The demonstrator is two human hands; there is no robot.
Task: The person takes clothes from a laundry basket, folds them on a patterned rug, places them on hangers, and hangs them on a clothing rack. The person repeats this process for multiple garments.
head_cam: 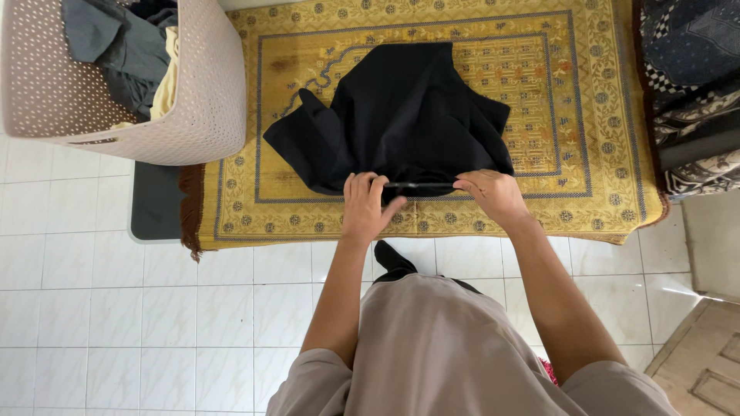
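A black garment (pixel 401 115) lies partly folded on a yellow patterned rug (pixel 586 139). My left hand (pixel 364 204) pinches the garment's near edge at its left end. My right hand (pixel 493 194) grips the same edge a little to the right. Between the two hands the hem is pulled into a straight line. Both arms reach forward from my beige top.
A white perforated laundry basket (pixel 208 100) with grey, dark and cream clothes stands at the upper left, over the rug's corner. A dark mat (pixel 154 204) lies beside the rug on the white tiled floor (pixel 116 308). Dark patterned fabrics (pixel 694 92) are piled at the right; a wooden door panel (pixel 705 370) shows at lower right.
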